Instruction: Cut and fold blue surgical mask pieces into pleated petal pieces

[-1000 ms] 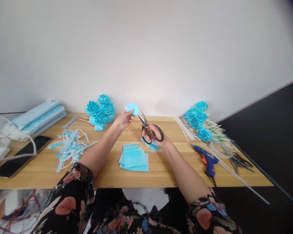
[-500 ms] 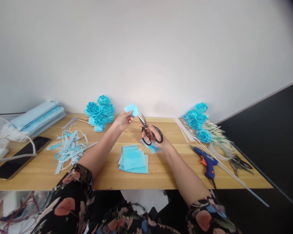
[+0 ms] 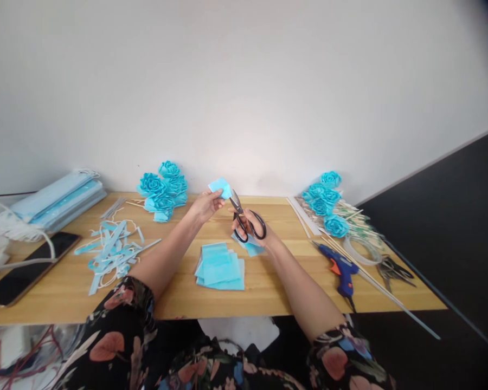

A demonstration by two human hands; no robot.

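My left hand pinches a small light-blue piece of mask fabric between thumb and fingers, raised above the table. My right hand is wrapped round the black handles of a pair of scissors. Their blades point up and left, at the right edge of the fabric piece. Below my hands lies a loose stack of blue fabric squares. Another blue square rests on the table just under my right hand, which partly hides it.
Blue fabric roses stand at the back left, with more roses at the right. Left are face masks, cut strips and a phone. A blue glue gun, pliers and sticks lie right.
The scissors' blades have come up to the right edge of the fabric piece, where a gap showed before. The whole view has shifted slightly.
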